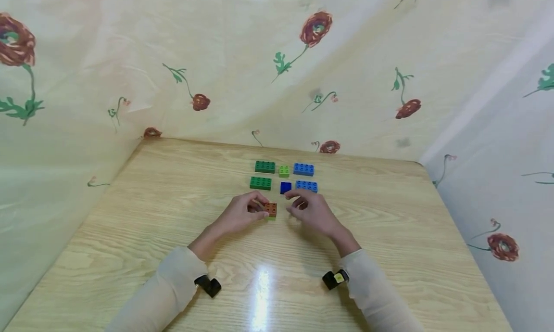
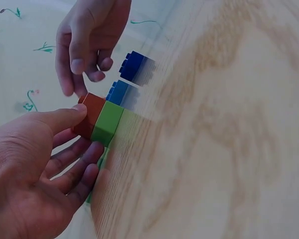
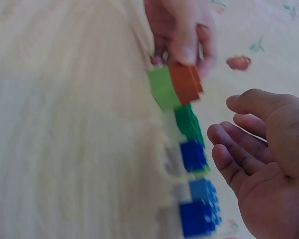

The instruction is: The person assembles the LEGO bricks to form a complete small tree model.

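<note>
My left hand [image 1: 240,212] pinches a small orange-brown toy brick [image 1: 270,208] between thumb and fingers. Directly under that brick sits a light green brick [image 2: 107,123], the two stacked face to face and standing on the wooden table. Facing it from the other side is my right hand [image 1: 315,213], its fingers loosely bent and nothing between them. Just beyond the right fingertips lies a small dark blue brick [image 1: 285,187]. In the right wrist view, the right hand [image 3: 276,154] hangs apart from the bricks.
Behind the hands, two long dark green bricks [image 1: 265,166] lie on the left and two long blue bricks [image 1: 304,169] on the right, with a small lime brick [image 1: 283,171] between. A flower-patterned cloth [image 1: 242,72] walls the table [image 1: 164,197] at the back and sides.
</note>
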`<state>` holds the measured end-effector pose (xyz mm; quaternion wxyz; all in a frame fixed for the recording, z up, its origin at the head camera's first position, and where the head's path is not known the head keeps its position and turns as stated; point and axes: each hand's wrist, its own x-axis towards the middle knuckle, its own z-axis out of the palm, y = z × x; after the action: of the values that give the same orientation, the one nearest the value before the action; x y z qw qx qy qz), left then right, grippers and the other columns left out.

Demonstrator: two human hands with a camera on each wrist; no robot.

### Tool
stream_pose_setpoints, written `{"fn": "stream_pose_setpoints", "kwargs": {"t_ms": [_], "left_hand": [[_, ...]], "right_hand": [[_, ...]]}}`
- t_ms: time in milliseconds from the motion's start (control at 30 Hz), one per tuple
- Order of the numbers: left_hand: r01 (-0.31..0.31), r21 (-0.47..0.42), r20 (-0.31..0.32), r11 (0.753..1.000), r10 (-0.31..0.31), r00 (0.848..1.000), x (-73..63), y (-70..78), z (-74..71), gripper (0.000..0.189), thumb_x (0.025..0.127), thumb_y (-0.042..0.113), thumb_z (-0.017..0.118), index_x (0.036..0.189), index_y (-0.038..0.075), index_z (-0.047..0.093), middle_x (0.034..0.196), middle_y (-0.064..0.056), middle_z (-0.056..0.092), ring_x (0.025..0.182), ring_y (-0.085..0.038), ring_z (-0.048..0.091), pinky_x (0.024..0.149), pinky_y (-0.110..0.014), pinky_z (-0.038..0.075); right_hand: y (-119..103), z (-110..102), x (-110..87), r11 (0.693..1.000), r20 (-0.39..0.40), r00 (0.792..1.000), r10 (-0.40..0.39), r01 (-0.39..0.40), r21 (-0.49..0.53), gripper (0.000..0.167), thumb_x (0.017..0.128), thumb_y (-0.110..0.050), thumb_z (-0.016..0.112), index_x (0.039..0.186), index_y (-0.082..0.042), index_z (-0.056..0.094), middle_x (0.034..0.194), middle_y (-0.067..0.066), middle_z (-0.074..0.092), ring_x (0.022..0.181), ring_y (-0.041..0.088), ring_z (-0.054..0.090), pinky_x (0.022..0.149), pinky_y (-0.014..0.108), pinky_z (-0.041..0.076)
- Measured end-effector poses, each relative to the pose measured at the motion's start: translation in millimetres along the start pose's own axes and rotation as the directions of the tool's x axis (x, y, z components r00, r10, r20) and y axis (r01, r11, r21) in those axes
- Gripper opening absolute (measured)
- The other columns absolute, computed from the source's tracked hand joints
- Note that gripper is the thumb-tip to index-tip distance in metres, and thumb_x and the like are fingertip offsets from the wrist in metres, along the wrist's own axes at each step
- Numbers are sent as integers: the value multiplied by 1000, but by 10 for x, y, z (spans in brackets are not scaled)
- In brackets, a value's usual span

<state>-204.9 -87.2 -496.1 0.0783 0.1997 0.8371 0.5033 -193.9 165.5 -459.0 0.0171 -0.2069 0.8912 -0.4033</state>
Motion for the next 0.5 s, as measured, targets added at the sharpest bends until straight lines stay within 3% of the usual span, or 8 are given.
{"fn": "stream_pose_setpoints", "kwargs": {"t_ms": [300, 500], "left_hand": [[-3, -13, 15, 1000, 4, 1000, -5, -2, -25, 24, 96, 20, 76, 118, 16, 68, 113, -4, 73, 101, -16, 71, 87, -34, 59], [-4, -23, 26, 1000, 5, 1000, 15, 14, -55, 24, 96, 20, 75, 118, 15, 68, 113, -5, 74, 101, -17, 72, 87, -33, 59]], "right_hand": [[166, -347, -80, 999, -87, 996, 34, -36, -24, 29, 95, -10, 74, 123, -5, 71, 108, 11, 74, 93, 19, 66, 85, 33, 58], [335, -477, -111, 994, -81, 991, 104, -105, -11, 32, 95, -12, 74, 127, -6, 69, 118, 12, 72, 100, 22, 65, 86, 28, 54]]}}
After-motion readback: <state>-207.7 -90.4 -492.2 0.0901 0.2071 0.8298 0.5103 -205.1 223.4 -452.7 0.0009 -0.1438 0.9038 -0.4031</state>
